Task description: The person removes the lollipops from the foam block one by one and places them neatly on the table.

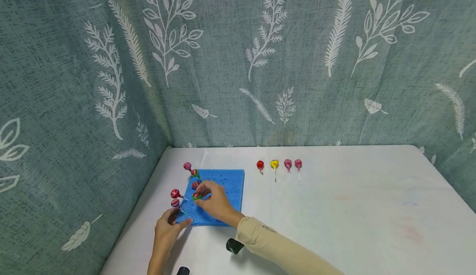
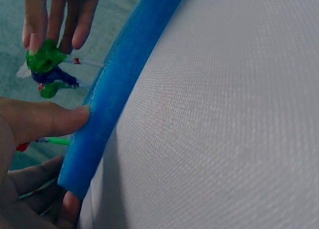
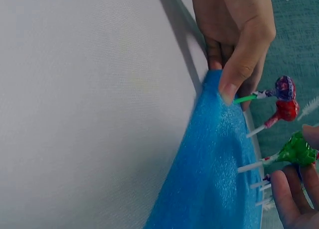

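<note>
My left hand [image 1: 166, 230] grips the near-left corner of a blue foam board [image 1: 234, 184], thumb on top and fingers at the edge and underside. Over the board, my right hand [image 1: 217, 202] pinches a green-wrapped lollipop [image 3: 295, 150] by its head. Its white stick meets the board's surface in the right wrist view. Beside my left thumb, a purple lollipop [image 3: 285, 88] and a red lollipop [image 3: 286, 110] stand with their sticks in the board. Farther back stand a dark blue lollipop [image 1: 196, 185], a red-and-green one [image 1: 194, 172] and a pink-purple one [image 1: 187, 166].
Behind and right of the board, a red lollipop [image 1: 260, 164], a yellow lollipop [image 1: 274, 164] and two pink lollipops [image 1: 293, 164] lie in a row on the white table [image 1: 353, 213]. Patterned green cloth [image 1: 223, 60] hangs along the back and left.
</note>
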A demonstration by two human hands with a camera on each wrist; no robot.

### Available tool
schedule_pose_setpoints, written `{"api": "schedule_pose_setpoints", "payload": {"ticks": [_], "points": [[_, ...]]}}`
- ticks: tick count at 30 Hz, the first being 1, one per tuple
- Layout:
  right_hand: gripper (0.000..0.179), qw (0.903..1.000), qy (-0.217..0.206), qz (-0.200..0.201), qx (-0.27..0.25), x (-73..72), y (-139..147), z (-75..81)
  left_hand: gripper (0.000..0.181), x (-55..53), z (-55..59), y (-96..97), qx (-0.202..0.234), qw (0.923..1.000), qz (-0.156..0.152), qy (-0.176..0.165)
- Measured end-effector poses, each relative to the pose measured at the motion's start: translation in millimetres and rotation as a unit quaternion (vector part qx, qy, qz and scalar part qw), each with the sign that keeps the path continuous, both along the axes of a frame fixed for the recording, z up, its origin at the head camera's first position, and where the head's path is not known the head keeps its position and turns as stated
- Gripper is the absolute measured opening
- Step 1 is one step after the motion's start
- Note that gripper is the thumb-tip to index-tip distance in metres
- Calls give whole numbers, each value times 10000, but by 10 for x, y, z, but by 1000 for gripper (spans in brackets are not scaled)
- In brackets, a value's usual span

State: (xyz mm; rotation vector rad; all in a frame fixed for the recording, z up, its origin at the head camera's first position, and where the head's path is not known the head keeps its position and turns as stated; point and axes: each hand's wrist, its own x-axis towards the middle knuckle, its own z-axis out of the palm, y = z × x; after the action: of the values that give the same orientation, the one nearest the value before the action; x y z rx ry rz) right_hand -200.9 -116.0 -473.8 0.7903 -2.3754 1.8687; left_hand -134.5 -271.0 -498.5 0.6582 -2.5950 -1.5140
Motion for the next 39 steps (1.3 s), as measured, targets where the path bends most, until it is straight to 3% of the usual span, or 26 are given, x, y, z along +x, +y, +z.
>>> {"api": "schedule_pose_setpoints", "payload": {"ticks": [10,18,28,34,39], "points": [[23,9999,109,-61,98,6,-17,-80,71,-16,-28,65,30,10000,-39,15],[23,9997,15,-213,-143,2,-8,-17,75,6,-22,35,54,10000,5,-57],[24,9987,56,-213,-453,-11,83,261,74,-2,-9,-9,-6,10000,24,-84],[24,9983,128,-137,-549,-17,184,333,74,-2,1,-13,-44,9999,50,-144],[22,9976,93,-90,-680,69,335,515,74,2,9,-6,-34,9999,14,-124]]}}
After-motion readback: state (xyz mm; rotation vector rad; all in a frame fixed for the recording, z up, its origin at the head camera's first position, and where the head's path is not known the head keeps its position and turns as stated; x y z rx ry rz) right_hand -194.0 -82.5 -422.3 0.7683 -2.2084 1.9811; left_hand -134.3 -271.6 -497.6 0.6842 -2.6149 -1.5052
